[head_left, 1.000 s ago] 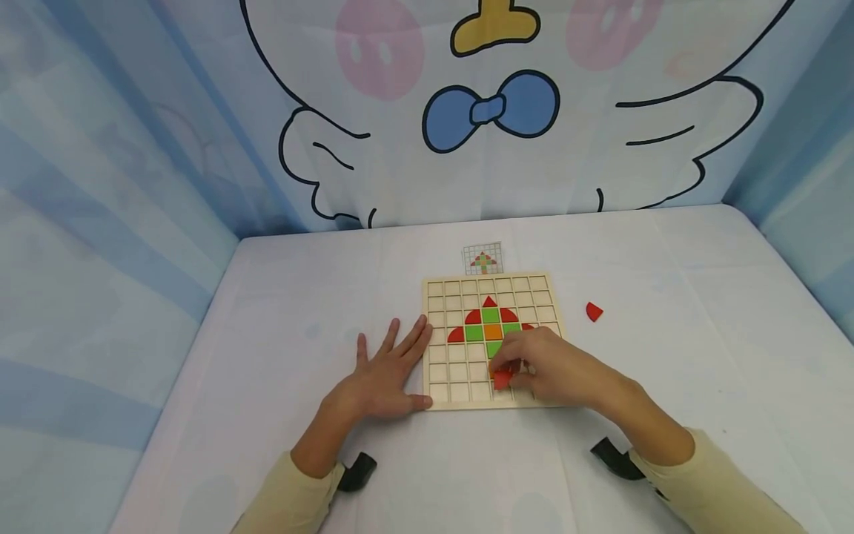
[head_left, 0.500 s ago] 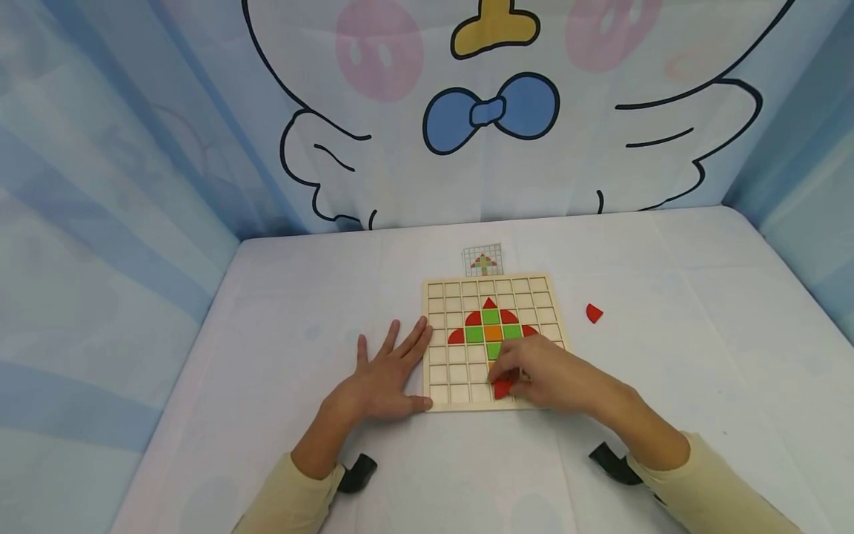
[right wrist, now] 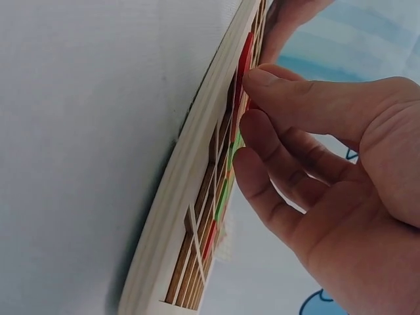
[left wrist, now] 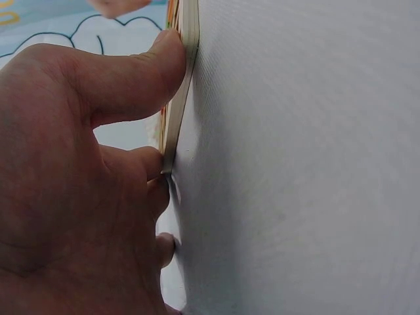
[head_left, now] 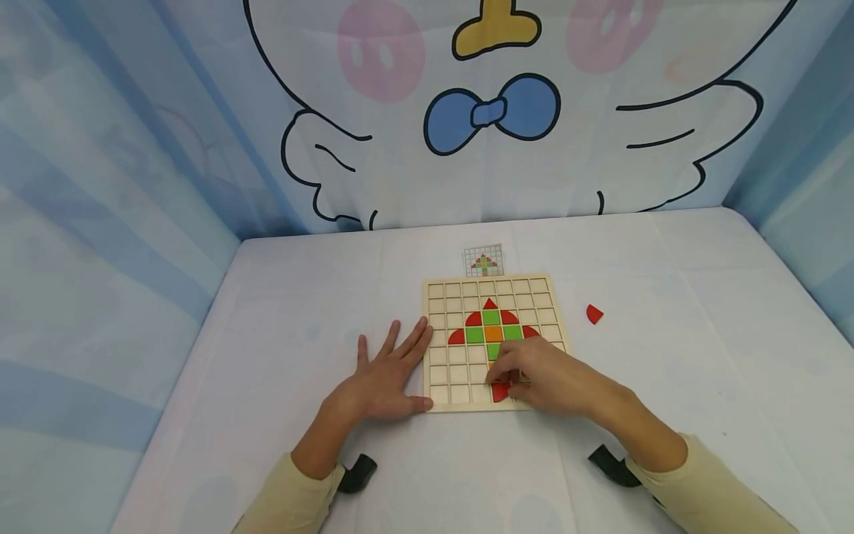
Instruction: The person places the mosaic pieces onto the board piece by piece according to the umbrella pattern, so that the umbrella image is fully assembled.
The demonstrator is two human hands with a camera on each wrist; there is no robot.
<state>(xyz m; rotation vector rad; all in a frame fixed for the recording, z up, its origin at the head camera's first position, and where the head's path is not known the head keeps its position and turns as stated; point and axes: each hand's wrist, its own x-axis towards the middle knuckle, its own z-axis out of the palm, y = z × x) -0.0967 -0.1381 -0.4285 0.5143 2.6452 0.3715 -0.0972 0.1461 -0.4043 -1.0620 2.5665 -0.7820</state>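
Observation:
A wooden grid board (head_left: 455, 374) lies on the table with red, green and orange pieces forming a tree-like pattern. My left hand (head_left: 382, 380) rests spread at the board's left side, thumb and fingertips touching its edge. Over the lower part of the board, my right hand (head_left: 550, 374) holds a red quarter-circle piece (head_left: 500, 392) at a cell in the bottom row. In the right wrist view, the thumb and fingers meet the red piece (right wrist: 243, 69), which sits edge-on at the board. The right hand covers some cells right of the pattern's stem.
A small pattern card (head_left: 483, 260) lies just beyond the board's far edge, showing a similar design on a grid. Another red quarter-circle piece (head_left: 594, 314) lies loose on the white tablecloth (head_left: 667, 297) to the right. A printed curtain (head_left: 400, 170) stands behind the table.
My right hand has moved slightly toward the board's near edge, bringing the red piece down to the bottom-row cell. The left hand has stayed in place.

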